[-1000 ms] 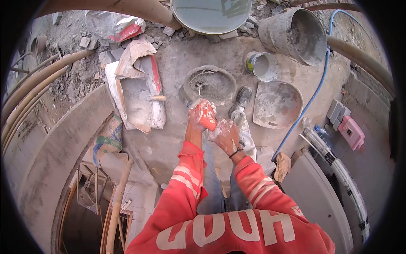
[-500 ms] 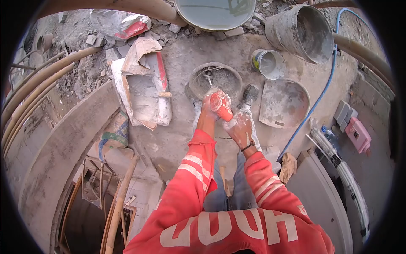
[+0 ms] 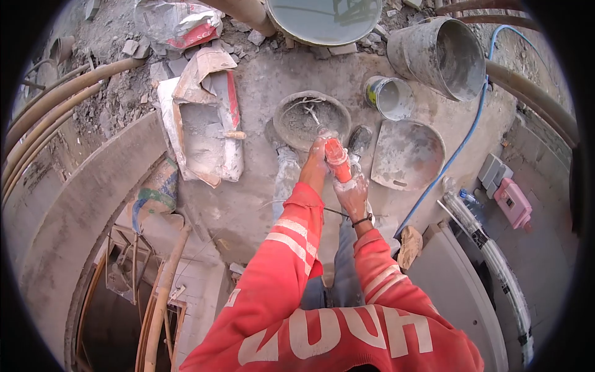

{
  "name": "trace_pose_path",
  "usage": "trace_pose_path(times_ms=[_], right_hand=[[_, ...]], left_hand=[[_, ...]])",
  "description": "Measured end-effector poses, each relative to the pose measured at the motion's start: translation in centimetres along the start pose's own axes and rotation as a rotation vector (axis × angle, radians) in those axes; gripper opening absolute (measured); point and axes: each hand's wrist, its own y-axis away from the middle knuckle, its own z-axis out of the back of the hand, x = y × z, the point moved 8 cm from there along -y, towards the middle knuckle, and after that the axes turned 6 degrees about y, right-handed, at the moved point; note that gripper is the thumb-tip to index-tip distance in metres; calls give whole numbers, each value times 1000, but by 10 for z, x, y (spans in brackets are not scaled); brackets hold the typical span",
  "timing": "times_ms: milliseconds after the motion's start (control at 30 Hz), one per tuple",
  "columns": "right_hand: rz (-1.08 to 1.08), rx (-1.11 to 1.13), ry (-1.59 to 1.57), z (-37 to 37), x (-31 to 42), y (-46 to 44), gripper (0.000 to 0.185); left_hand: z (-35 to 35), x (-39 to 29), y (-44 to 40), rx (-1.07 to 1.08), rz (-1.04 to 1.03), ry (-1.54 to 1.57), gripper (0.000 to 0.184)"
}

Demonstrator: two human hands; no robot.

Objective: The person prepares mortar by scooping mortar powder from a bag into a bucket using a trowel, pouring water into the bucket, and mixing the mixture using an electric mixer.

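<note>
Both my hands hold an orange power drill (image 3: 338, 159) smeared with pale powder. My left hand (image 3: 318, 155) is wrapped round its front part, and my right hand (image 3: 353, 189) is closed on its rear end. From the drill a metal mixing paddle (image 3: 313, 116) reaches into a round tub (image 3: 340, 111) on the ground. Grey mix (image 3: 294, 118) lies in the tub around the paddle, whose lower end is hidden. My shoe (image 3: 360, 137) stands close to the tub's right side.
An opened paper bag of grey powder (image 3: 201, 139) lies left, with a wooden-handled tool (image 3: 232, 134) on it. Right are a small bucket (image 3: 396, 99), a large bucket (image 3: 421, 53), a flat scoop-shaped pan (image 3: 409, 155) and a blue hose (image 3: 462, 146). A water-filled drum (image 3: 325, 22) stands ahead. A drop opens lower left.
The drill has swung so that it lines up more with my right forearm, and more of the paddle shaft shows. My left hand has shifted slightly right and down. The surroundings sit slightly further left.
</note>
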Motion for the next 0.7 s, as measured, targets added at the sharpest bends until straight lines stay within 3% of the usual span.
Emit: trace_pose_path(times_ms=[100,233,433,533,700], right_hand=[[101,-100,68,11,18,-3,42],[111,-14,-8,29,45,-12,37],[182,-82,-58,28,44,-10,33],[128,-46,21,13,25,-14,30],[156,-52,-69,38,44,-12,28]], left_hand=[[-4,-7,-6,46,-4,-20,32],[-21,-21,29,134,19,111,31],[7,-16,1,83,-80,105,34],[-16,-9,25,156,65,202,27],[-18,-5,24,128,89,186,29]])
